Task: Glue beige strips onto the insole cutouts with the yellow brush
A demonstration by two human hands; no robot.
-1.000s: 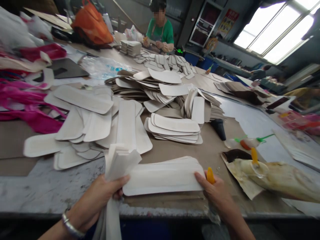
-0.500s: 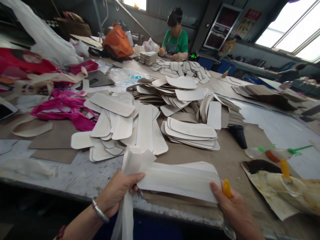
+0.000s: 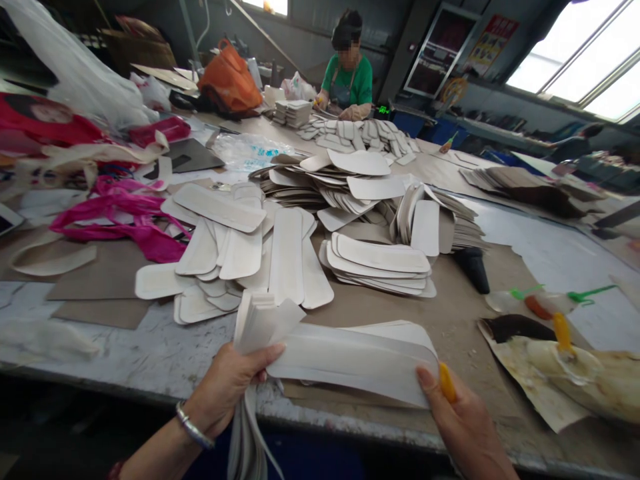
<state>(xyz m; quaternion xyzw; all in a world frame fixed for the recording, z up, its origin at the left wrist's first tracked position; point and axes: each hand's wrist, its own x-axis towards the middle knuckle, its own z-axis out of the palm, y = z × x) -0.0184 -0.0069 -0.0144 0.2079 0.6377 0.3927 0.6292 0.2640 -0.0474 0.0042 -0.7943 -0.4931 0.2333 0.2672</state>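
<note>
My left hand (image 3: pixel 227 387) is closed around a thick bundle of white fabric strips (image 3: pixel 255 340) that stick up above the thumb and hang down below the table edge. My right hand (image 3: pixel 463 427) pinches the right end of a long white padded piece (image 3: pixel 355 360) and also holds something with a yellow tip (image 3: pixel 447 382). The piece lifts slightly off a small stack at the table's near edge. Its left end meets the bundle by my left thumb.
Piles of white padded pieces (image 3: pixel 240 253) and a neat stack (image 3: pixel 383 263) cover the table's middle. Pink bags (image 3: pixel 130 220) lie left. Glue bottles (image 3: pixel 547 307) on stained paper (image 3: pixel 560 373) sit right. A person in a green shirt (image 3: pixel 350 80) works at the far end.
The view swung left and down over the second. My right hand has lifted the right end of the long piece, which now bows upward. My left hand kept hold of the bundle.
</note>
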